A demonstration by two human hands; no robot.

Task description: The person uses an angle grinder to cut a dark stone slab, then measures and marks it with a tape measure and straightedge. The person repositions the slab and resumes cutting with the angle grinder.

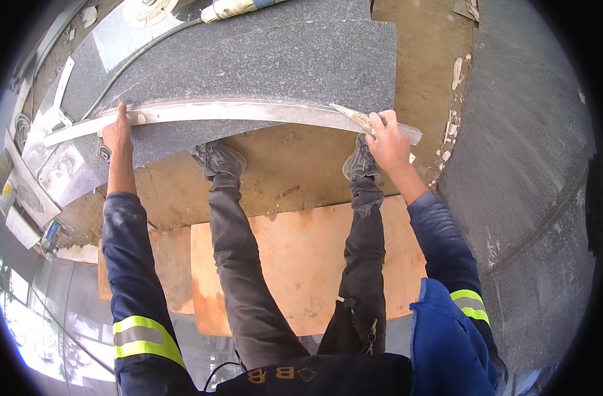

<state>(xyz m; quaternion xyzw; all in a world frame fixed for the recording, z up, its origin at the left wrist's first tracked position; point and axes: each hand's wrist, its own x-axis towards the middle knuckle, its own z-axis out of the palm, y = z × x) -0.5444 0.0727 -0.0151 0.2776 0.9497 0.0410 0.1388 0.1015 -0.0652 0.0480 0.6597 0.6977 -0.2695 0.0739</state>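
A long pale metal straightedge [229, 111] lies across a speckled dark grey stone slab [268, 63]; it looks bowed through the lens. My left hand [118, 135] is closed round it near its left end, thumb on top. A small dark round thing [104, 153] shows beside that hand, too small to make out. At the other end my right hand [389, 142] grips a dirty whitish tapered tool [354, 117], whose tip points left over the straightedge. The fingers of that hand also rest at the straightedge, partly hidden.
A cable [140, 56] runs over the slab to a dusty power tool [239, 6] at the far edge. My shoes [220, 160] stand on brown ground by the slab's near edge. Wooden boards [301, 264] lie beneath my legs. Large dark slabs [519, 152] cover the right side.
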